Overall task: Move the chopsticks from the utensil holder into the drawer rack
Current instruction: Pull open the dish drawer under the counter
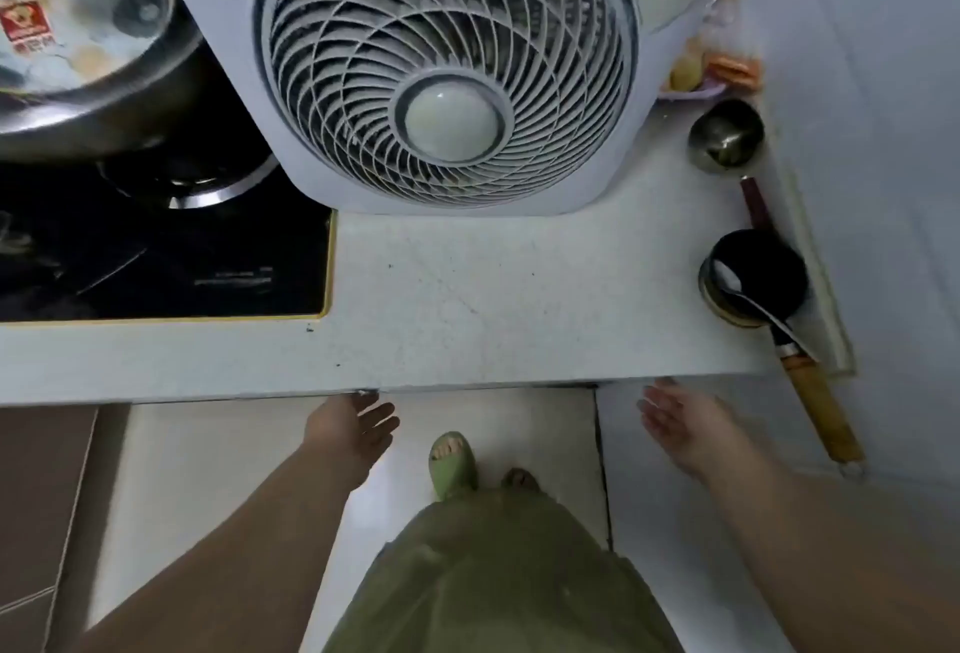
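Reaching under the front edge of the pale speckled stone worktop (467,299): left hand (349,431) fingers spread, empty, tips at the edge; right hand (680,426) wide, palm up, empty. Chopsticks, holder and drawer rack not visible. White box fan (447,65) sits on the worktop beside the black glass hob (166,257).

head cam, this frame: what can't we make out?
- Chopsticks, utensil holder, drawer rack: none in the head view.
- Cabinet front below the counter: hidden by its edge.
- Left hand fingertips: under that edge, grip unclear.
- Pot: cut off at the left, label blurred.
- Right hand: open, motion-blurred.
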